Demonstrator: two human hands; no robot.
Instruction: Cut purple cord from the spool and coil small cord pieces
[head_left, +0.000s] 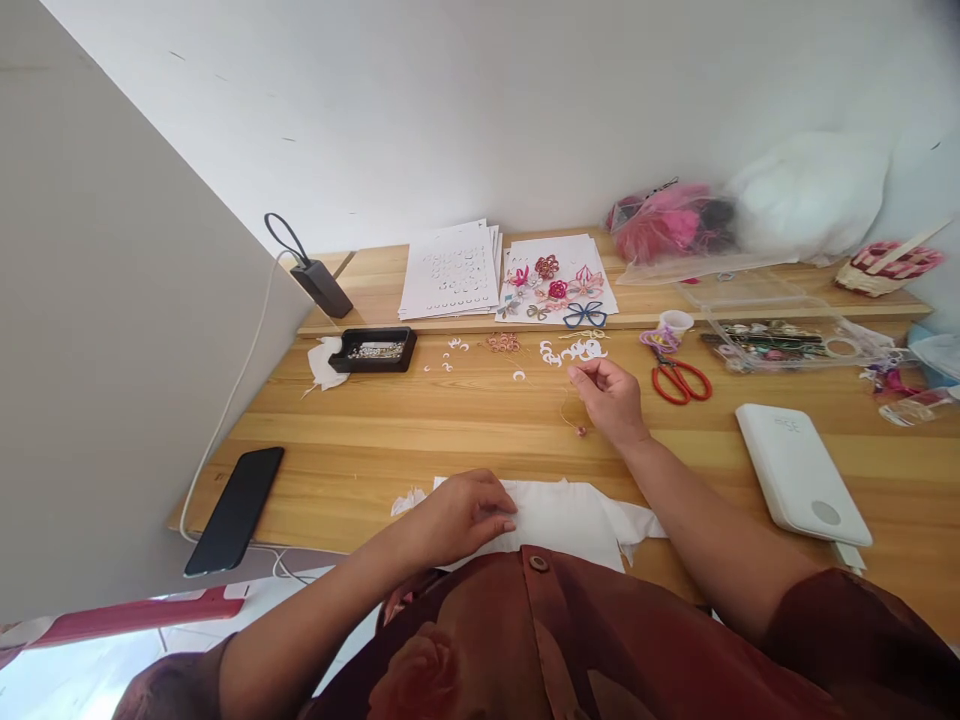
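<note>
My right hand is above the wooden desk with thumb and forefinger pinched together. A thin thread runs down from these fingertips to a small pink bead. Just beyond the fingertips lie several white crescent-shaped paper pieces. My left hand rests on a white cloth or paper at the desk's front edge, fingers loosely bent and thumb apart, with nothing seen in it. Pink looped pieces and a few more small crescents lie farther left.
Red-handled scissors and a small white cup are right of my right hand. A white power bank lies nearer me. Finished flower pieces rest on paper at the back. A black tray and phone are left.
</note>
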